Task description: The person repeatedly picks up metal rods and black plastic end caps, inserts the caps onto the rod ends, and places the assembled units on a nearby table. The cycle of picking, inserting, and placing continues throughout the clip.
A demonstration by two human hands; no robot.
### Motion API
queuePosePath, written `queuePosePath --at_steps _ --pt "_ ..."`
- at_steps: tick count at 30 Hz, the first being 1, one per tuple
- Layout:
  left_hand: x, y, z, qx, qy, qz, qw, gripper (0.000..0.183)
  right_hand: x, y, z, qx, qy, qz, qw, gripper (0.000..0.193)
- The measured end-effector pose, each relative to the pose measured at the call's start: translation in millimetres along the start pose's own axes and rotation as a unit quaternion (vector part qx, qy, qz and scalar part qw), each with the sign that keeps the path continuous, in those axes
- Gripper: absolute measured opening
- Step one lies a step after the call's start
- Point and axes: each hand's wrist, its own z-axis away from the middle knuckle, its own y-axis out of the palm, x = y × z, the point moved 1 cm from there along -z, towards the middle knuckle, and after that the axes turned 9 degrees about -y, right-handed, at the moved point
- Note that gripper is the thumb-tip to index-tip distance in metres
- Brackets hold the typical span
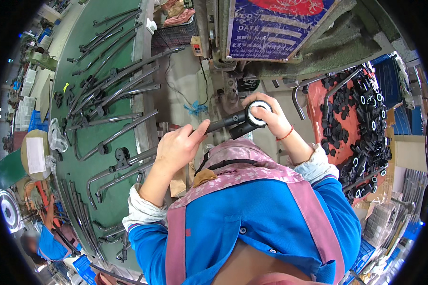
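Note:
My left hand [176,148] grips a dark metal tube [223,124] near its middle, index finger stretched along it. My right hand [266,114] closes over a black wheel with a white rim [257,114] at the tube's right end, right below a grey press machine [233,90]. The tube runs roughly level in front of my chest. I wear a blue top and a pink flowered apron.
A green conveyor table [81,156] on the left carries several bent dark tubes [114,90], some with wheels. On the right, a red bin [318,104] holds several black wheels [366,118]. A blue panel [276,23] hangs above. Another person [47,242] is at lower left.

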Motion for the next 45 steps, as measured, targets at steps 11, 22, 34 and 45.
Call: queuePosePath --at_steps 11,22,34,45 --pt "2.3 20.9 -21.1 -0.007 -0.003 0.003 1.000 0.046 -8.1 -16.5 -9.5 -0.035 -0.043 0.035 0.998 0.052" --pt "21.1 -0.7 -69.5 -0.036 -0.017 -0.009 0.999 0.043 -70.5 -64.0 -60.5 -0.102 -0.235 0.311 0.915 0.035" --pt "26.3 7.4 -71.2 -0.016 -0.033 0.009 0.999 0.043 -62.1 -64.3 -61.5 -0.117 -0.261 0.388 0.876 0.037" --pt "23.8 17.3 -67.6 -0.016 -0.031 -0.027 0.999 0.043 -70.9 -73.3 -55.8 -0.026 -0.266 0.502 0.823 0.040"
